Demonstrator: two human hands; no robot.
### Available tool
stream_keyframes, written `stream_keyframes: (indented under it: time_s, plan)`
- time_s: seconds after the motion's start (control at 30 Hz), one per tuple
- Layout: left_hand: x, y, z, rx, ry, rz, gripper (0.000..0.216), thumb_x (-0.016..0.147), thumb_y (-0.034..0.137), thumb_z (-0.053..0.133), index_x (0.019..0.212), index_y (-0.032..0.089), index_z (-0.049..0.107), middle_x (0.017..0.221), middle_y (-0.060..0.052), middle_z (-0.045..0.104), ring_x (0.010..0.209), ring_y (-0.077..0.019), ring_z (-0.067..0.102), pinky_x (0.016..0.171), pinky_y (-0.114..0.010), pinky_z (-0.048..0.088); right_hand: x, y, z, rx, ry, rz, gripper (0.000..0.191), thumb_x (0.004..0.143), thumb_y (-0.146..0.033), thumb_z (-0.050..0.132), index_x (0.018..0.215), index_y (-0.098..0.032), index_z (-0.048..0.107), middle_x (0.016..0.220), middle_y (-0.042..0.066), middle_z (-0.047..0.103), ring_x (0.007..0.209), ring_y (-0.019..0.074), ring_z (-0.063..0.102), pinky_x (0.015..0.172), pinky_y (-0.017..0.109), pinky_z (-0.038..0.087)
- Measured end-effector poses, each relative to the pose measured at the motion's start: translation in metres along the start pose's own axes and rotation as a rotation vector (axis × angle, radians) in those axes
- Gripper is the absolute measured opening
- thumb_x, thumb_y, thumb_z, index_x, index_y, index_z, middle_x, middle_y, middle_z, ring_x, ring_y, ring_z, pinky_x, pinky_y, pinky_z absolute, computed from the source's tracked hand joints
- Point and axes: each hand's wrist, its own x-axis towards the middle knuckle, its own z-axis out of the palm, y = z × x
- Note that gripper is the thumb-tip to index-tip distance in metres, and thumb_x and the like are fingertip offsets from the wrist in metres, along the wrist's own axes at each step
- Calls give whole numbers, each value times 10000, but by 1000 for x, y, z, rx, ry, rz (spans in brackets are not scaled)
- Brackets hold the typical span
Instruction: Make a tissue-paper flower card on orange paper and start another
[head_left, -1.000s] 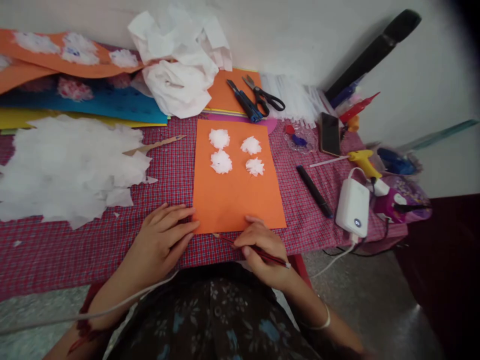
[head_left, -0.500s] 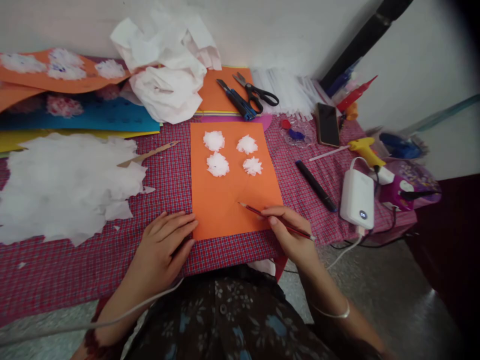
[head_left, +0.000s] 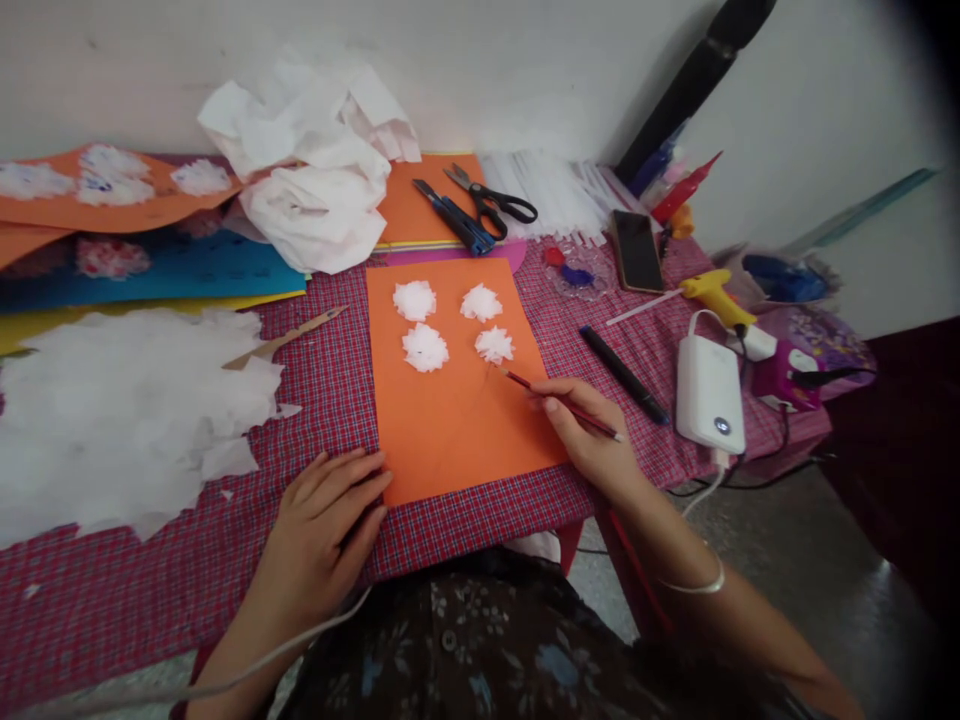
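An orange sheet of paper [head_left: 442, 430] lies flat on the checked cloth in front of me. Several white ruffled paper flowers sit on its upper half, among them one at the right [head_left: 494, 345]. In my right hand [head_left: 592, 430] is a dark red pencil [head_left: 562, 402], pinched between thumb and fingers, its tip close below that flower. Faint pencil lines show on the sheet beneath it. My left hand [head_left: 330, 520] lies flat, fingers stretched, with the fingertips on the sheet's lower left edge.
A large heap of white paper pieces [head_left: 135, 420] covers the left. Behind lie crumpled white paper [head_left: 315, 200], a utility knife [head_left: 457, 220] and scissors [head_left: 495, 200]. To the right are a black marker [head_left: 622, 375], a phone [head_left: 636, 250], a yellow glue gun [head_left: 712, 295] and a white power bank [head_left: 710, 395].
My right hand has moved the pencil tip up the sheet, from its middle toward the lower right flower. My left hand stays at the sheet's edge. The whole view has shifted slightly.
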Motion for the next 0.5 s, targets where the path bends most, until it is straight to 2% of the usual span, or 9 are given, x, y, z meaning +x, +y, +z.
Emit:
stream_keyframes:
  time_s: [0.33,0.5]
  plan:
    - [0,2,1,-5,9,2,284,943,217,558,1214,250,637,1282,-56,690,1193,-270,636,1068,-536,448,-1,4,-2,-63,-36,-24,175,935,-290,597,1044,-245,726,969,32,759,844,168,714,777,323,567]
    - [2,7,-1,-22,12,-45,263,954,209,553,1199,242,644,1287,-60,689,1197,-258,634,1076,-539,451,-4,-6,-8,-12,-13,19,163,950,-326,593,969,-239,729,757,6,741,735,163,708,706,298,551]
